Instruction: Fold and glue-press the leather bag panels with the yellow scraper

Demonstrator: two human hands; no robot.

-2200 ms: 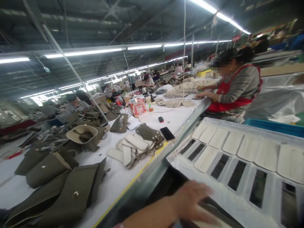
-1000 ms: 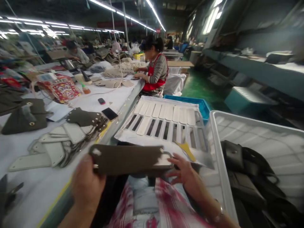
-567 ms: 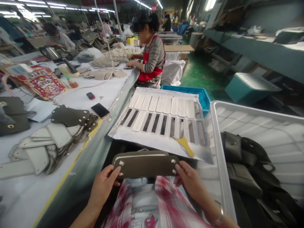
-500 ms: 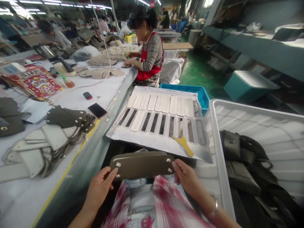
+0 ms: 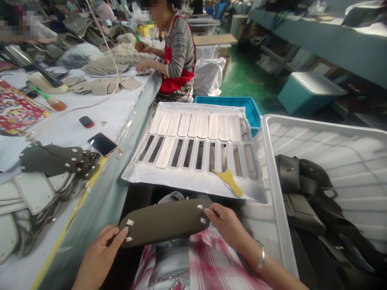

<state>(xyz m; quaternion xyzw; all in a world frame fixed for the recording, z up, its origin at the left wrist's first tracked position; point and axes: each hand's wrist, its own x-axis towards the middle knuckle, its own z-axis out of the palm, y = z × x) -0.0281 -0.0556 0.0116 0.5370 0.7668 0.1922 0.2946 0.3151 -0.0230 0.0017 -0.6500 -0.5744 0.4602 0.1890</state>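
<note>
A long, dark olive leather-like bag panel [image 5: 166, 221] with rounded ends and small white tabs near its corners is held above my lap. My left hand [image 5: 102, 247] pinches its left end, thumb on top and fingers underneath. At the other end, my right hand [image 5: 226, 223] grips the edge between thumb and fingers. The panel tilts, its left end lower. To the left on the table lies a pile of similar dark panels [image 5: 50, 157], with pale-faced panels [image 5: 34, 191] stacked in front of them.
Ahead lies a white slotted board [image 5: 181, 179] holding pale strips and a yellow scraper [image 5: 229, 181]. A white bin [image 5: 279, 193] with dark bags stands right, a blue crate [image 5: 242, 106] behind the board. On the table [image 5: 75, 139] are a phone [image 5: 102, 143] and a bottle [image 5: 57, 104]. A co-worker [image 5: 178, 52] sits beyond.
The panel has moved left and down, its left end dropping and its upper face turning more toward me. Both hands have gone with it, and the whole view has shifted.
</note>
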